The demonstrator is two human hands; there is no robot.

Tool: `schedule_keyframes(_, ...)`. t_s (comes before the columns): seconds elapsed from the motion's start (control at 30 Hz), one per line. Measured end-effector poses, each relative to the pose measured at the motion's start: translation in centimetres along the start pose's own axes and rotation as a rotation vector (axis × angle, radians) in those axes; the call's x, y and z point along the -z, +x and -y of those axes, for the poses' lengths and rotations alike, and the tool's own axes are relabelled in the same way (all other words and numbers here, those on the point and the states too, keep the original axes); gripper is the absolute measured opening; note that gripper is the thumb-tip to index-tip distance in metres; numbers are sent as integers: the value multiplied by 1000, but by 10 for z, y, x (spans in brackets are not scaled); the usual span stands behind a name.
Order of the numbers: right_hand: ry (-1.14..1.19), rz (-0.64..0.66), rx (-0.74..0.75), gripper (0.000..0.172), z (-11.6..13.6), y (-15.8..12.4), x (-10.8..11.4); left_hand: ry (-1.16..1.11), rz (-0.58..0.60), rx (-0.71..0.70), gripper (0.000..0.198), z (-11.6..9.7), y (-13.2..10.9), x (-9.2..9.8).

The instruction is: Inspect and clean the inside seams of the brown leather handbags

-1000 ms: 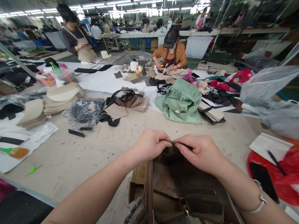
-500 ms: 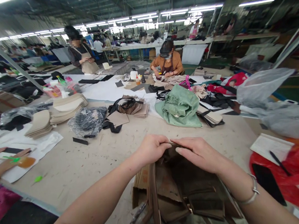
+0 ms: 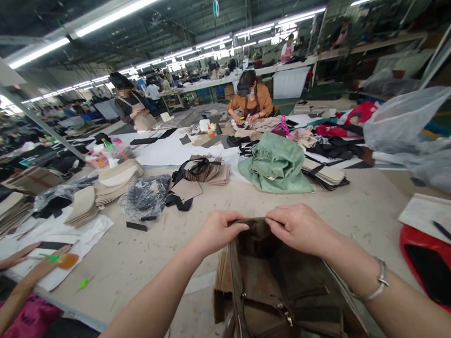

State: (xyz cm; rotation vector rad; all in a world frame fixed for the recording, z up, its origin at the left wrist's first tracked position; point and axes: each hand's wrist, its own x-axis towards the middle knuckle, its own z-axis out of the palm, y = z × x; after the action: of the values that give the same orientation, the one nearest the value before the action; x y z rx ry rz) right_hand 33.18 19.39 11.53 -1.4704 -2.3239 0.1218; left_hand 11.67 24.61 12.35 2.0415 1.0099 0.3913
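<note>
Left grip [image 3: 223, 232] and right grip [image 3: 304, 229] pinch a brown bag [image 3: 259, 279].

Worktable with a flat, pale beige, scuffed top [image 3: 157, 251] and a bluish-grey near edge [image 3: 78, 317]. Far side: a broad white sheet [image 3: 151, 155], spread flat. Middle, left to right: a stack of cream, curved-edged panels [image 3: 119, 182]; a crumpled clear plastic bag with dark contents [image 3: 145, 198]; a fanned pile of brown rectangular pieces [image 3: 212, 173]; a crumpled heap of green cloth [image 3: 274, 163]. Just before the plastic bag lies a short black rectangular strip [image 3: 136, 226]. Near left: a small bright green object [image 3: 83, 283], too small to identify. Right: crumpled red plastic sheeting [image 3: 409, 237].
</note>
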Motion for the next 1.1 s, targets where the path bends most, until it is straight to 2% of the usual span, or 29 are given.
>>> schedule_keyframes(0.07,3,2,8,25,0,1,0,69,-72,12,22,0,0,-2)
schedule_keyframes(0.17,12,21,15,27,0,2,0,86,-102,6,20,1,1,-5)
schedule_keyframes(0.4,132,0,29,25,-1,2,-4,-156,-29,71,20,10,2,-3)
schedule_keyframes(0.53,134,-14,8,25,-2,2,-5,-157,18,49,23,10,2,1)
schedule_keyframes(0.63,127,-10,-7,25,-2,2,-4,-109,137,-32,29,4,-1,8)
schedule_keyframes(0.7,114,9,-17,24,-1,2,-2,-79,210,-69,42,-2,-2,13)
schedule_keyframes(0.8,98,46,-33,24,-1,2,-1,1,194,-100,63,-11,-1,13)
schedule_keyframes(0.87,107,59,-27,22,-2,2,-2,26,130,-116,55,-14,3,6)
schedule_keyframes(0.97,120,65,-14,22,-3,1,-2,60,29,-86,26,-13,11,-8)
schedule_keyframes(1.1,111,75,-20,25,-3,1,-3,79,-17,-68,21,-7,20,-17)
